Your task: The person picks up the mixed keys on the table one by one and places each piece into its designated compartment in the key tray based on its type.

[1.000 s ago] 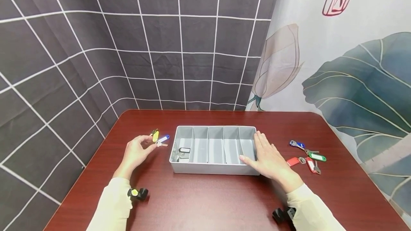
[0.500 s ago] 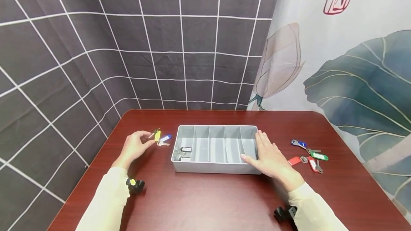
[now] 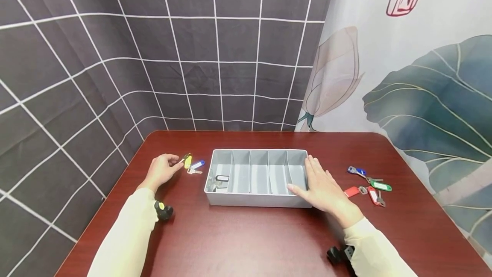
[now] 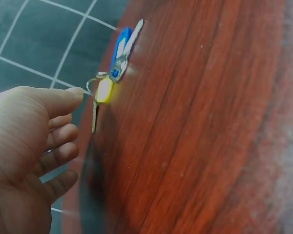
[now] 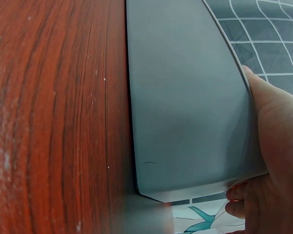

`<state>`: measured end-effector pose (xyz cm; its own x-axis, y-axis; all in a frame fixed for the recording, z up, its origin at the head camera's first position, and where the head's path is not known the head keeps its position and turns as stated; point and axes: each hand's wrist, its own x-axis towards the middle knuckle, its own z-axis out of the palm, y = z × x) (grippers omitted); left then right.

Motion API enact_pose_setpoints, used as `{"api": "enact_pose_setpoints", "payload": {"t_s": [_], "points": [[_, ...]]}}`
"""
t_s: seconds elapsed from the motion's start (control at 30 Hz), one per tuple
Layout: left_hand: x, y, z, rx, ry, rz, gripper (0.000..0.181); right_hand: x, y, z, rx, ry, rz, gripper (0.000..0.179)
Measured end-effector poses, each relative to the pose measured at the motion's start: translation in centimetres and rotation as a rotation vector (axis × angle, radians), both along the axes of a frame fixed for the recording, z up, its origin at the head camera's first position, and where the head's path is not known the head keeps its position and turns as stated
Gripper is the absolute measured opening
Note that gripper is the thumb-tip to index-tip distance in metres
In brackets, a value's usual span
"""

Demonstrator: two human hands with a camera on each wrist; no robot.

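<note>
Desk: glossy reddish-brown wooden top [image 3: 246, 238] with rounded far corners.
Left hand: the left hand [image 3: 160, 171] is toward the desk's left edge, thumb and forefinger at a bright yellow plastic key tag [image 3: 188, 162] with a metal ring and a slim metal key [image 4: 94, 117]; its other fingers are loosely bent. Cannot tell whether the fingertips pinch the ring or key.
Yellow tag: toward the desk's far left corner, just beside a blue plastic tag with a white label [image 3: 197, 165] and its silvery key [image 3: 195, 171].
Tray: long grey five-compartment box [image 3: 259, 201], midway between the desk's left and right edges; its leftmost compartment holds keys and a black-edged, white-labelled tag [image 3: 222, 178].
Right hand: the right hand [image 3: 323, 187] rests on the tray's right end, fingers straight and close together along the outer wall, thumb over the front rim.
Right-hand group: toward the desk's right edge, keys with a second blue tag [image 3: 360, 171], a green tag [image 3: 381, 186] and two red tags [image 3: 351, 191].
</note>
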<state>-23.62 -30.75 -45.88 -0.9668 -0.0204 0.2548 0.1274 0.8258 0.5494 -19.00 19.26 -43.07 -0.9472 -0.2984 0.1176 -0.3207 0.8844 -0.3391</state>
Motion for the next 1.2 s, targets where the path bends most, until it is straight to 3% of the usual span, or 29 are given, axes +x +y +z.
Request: {"api": "enact_pose_setpoints", "payload": {"t_s": [0.23, 0.47, 0.83, 1.2], "points": [[-0.5, -0.6, -0.7, -0.002, -0.020, 0.042, 0.034, 0.1, -0.3, 0.0, -0.001, -0.013, 0.008, 0.112], [-1.0, -0.9, -1.1, -0.027, -0.006, 0.047, 0.032, 0.2, -0.4, -0.1, 0.010, -0.003, 0.009, 0.116], [-0.8, -1.1, -1.1, -0.072, 0.057, 0.039, 0.023, 0.1, -0.2, 0.0, 0.009, 0.003, 0.004, 0.115], [-0.7, -0.9, -1.4, -0.111, 0.060, 0.101, 0.013, 0.1, 0.0, 0.1, 0.014, -0.004, -0.002, 0.116]]}}
